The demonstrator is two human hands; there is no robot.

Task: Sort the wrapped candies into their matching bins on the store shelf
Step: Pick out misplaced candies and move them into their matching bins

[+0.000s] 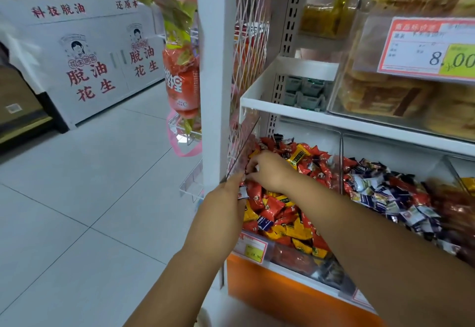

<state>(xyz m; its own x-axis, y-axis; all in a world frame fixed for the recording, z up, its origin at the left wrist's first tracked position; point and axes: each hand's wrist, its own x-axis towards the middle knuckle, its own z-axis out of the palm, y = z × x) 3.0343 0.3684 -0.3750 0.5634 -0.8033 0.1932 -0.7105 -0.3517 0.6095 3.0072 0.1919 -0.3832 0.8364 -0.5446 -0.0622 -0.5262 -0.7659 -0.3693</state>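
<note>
Through the head camera: reaches with both arms into the bin left of the clear divider (341, 162); with the right hand (267, 171), curls fingers down onto the mixed candies (280, 213) far left of the divider, pinching at red wrappers there; with the left hand (230, 193), works from farther left again, fingertips buried, so cannot tell that grip; touches a dark-and-white candy (243, 193) along the hand's inner edge, long axis roughly up-down in frame. Probably belongs with the dark-blue candies (385, 195) right of the divider; would need carrying rightward across it; easier by the right hand, nearer that side.
</note>
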